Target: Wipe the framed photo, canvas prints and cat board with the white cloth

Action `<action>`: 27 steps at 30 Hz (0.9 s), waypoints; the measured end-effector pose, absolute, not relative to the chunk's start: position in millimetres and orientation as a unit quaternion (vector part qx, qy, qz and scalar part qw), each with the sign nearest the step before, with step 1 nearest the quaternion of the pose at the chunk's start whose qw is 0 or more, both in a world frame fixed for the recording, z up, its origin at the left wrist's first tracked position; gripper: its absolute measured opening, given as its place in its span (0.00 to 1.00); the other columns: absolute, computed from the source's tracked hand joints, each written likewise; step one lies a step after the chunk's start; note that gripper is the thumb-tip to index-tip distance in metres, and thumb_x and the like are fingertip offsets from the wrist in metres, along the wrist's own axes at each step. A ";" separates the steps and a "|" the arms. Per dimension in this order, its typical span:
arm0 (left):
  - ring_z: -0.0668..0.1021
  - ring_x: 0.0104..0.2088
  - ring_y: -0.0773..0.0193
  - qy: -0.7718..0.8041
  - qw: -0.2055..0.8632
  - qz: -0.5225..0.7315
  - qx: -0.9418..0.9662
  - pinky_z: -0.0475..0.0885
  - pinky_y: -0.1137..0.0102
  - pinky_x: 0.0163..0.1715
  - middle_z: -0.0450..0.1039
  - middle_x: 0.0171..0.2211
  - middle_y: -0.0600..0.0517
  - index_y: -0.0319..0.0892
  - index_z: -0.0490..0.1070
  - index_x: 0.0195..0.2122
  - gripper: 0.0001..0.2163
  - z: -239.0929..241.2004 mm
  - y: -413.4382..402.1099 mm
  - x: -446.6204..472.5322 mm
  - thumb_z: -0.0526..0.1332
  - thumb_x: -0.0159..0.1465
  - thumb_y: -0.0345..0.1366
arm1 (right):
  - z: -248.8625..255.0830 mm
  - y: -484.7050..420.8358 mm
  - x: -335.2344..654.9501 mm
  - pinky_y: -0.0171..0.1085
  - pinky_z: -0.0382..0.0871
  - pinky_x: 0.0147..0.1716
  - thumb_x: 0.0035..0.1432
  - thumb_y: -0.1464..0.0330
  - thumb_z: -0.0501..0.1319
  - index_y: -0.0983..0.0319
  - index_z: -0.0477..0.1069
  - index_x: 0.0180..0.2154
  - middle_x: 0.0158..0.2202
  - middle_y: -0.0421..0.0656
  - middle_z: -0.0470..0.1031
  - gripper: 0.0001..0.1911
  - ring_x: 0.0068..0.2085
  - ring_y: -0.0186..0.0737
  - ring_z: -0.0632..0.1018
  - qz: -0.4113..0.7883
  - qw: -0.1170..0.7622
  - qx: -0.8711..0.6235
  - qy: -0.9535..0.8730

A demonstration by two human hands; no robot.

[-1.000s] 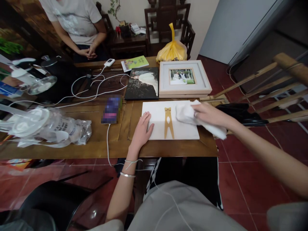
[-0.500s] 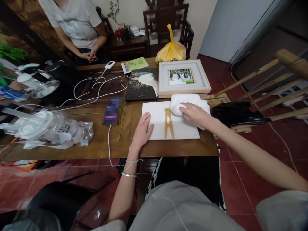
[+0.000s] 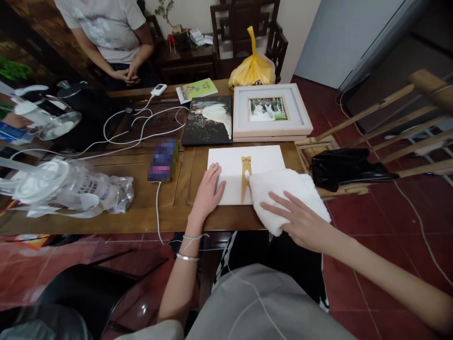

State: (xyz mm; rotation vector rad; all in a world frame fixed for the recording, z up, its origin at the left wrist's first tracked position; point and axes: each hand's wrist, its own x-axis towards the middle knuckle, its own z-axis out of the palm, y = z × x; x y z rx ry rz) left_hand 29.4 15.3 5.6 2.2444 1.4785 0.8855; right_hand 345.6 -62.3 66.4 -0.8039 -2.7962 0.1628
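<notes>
A flat white board lies near the table's front edge. On it is a tan cat-headed piece with two legs, its right leg partly covered. My left hand rests flat on the board's left edge, fingers stretched out and holding nothing. A folded white towel covers the board's lower right part and hangs a little past the table edge. My right hand lies on top of this towel with its fingers spread; its thumb is hidden.
Behind the board are a framed photo, a dark picture panel and a yellow plastic bag. A phone with a cable and a wrapped plastic cup stand left. A bamboo chair is at right. Another person sits across.
My right hand has moved toward me with the towel, from the board's upper right to its lower right. Its fingers went from bunched to spread. My left hand stays in place.
</notes>
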 end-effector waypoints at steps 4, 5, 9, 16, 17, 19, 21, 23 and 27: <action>0.61 0.73 0.51 0.517 0.153 0.314 0.782 0.57 0.47 0.72 0.61 0.70 0.39 0.43 0.61 0.67 0.21 4.9 15.2 29.1 0.54 0.75 0.40 | 68.9 -25.0 350.9 0.72 0.55 0.66 0.46 0.85 0.54 0.60 0.78 0.31 0.69 0.50 0.65 0.19 0.71 0.60 0.60 0.107 0.100 -0.305 -0.941; 0.61 0.73 0.51 0.516 0.153 0.315 0.781 0.57 0.47 0.72 0.61 0.70 0.39 0.43 0.61 0.67 0.21 4.5 15.3 29.0 0.54 0.75 0.40 | 69.1 -9.9 350.9 0.73 0.55 0.65 0.47 0.84 0.53 0.61 0.77 0.32 0.69 0.52 0.64 0.19 0.71 0.61 0.60 0.108 0.095 -0.314 -0.938; 0.61 0.73 0.51 0.513 0.154 0.320 0.781 0.58 0.47 0.71 0.61 0.70 0.39 0.43 0.61 0.67 0.21 3.2 16.0 28.6 0.54 0.75 0.40 | 71.0 55.0 346.5 0.72 0.59 0.62 0.57 0.81 0.51 0.62 0.73 0.34 0.67 0.58 0.67 0.14 0.71 0.61 0.61 0.094 0.083 -0.341 -0.932; 0.59 0.73 0.51 0.513 0.162 0.319 0.780 0.56 0.47 0.72 0.61 0.70 0.38 0.41 0.60 0.67 0.21 4.2 15.4 28.9 0.54 0.74 0.38 | 69.2 81.7 335.8 0.69 0.61 0.63 0.58 0.80 0.52 0.63 0.73 0.35 0.63 0.61 0.71 0.13 0.69 0.62 0.65 0.079 0.084 -0.388 -0.915; 0.59 0.73 0.51 0.514 0.162 0.318 0.779 0.56 0.47 0.72 0.61 0.70 0.38 0.42 0.60 0.67 0.21 4.5 15.2 29.3 0.54 0.74 0.38 | 67.5 70.3 336.2 0.69 0.61 0.63 0.57 0.80 0.53 0.63 0.73 0.35 0.64 0.60 0.71 0.13 0.69 0.63 0.65 0.078 0.084 -0.382 -0.917; 0.60 0.73 0.51 0.518 0.162 0.318 0.778 0.56 0.47 0.72 0.61 0.70 0.39 0.42 0.61 0.67 0.21 4.9 15.0 30.1 0.54 0.74 0.38 | 65.2 38.8 338.7 0.69 0.61 0.63 0.54 0.81 0.54 0.62 0.74 0.34 0.65 0.56 0.70 0.13 0.69 0.62 0.65 0.078 0.086 -0.362 -0.925; 0.60 0.73 0.51 0.521 0.160 0.318 0.776 0.56 0.48 0.72 0.61 0.70 0.39 0.42 0.61 0.67 0.21 5.2 15.0 30.8 0.54 0.74 0.38 | 66.8 1.9 342.5 0.69 0.60 0.64 0.51 0.82 0.55 0.61 0.74 0.33 0.65 0.53 0.70 0.14 0.69 0.60 0.65 0.083 0.089 -0.338 -0.933; 0.60 0.73 0.51 0.521 0.159 0.317 0.777 0.56 0.48 0.72 0.61 0.70 0.39 0.41 0.61 0.67 0.21 5.6 14.9 31.3 0.54 0.74 0.37 | 73.6 -31.6 346.6 0.68 0.59 0.65 0.48 0.83 0.55 0.60 0.74 0.31 0.66 0.50 0.70 0.15 0.70 0.59 0.64 0.097 0.090 -0.310 -0.941; 0.59 0.74 0.50 0.519 0.160 0.309 0.781 0.55 0.47 0.72 0.60 0.71 0.37 0.40 0.60 0.67 0.22 7.2 14.0 31.9 0.53 0.74 0.37 | 92.9 -58.9 353.4 0.58 0.67 0.63 0.51 0.82 0.51 0.58 0.68 0.29 0.56 0.50 0.78 0.15 0.63 0.52 0.73 0.154 0.086 -0.291 -0.941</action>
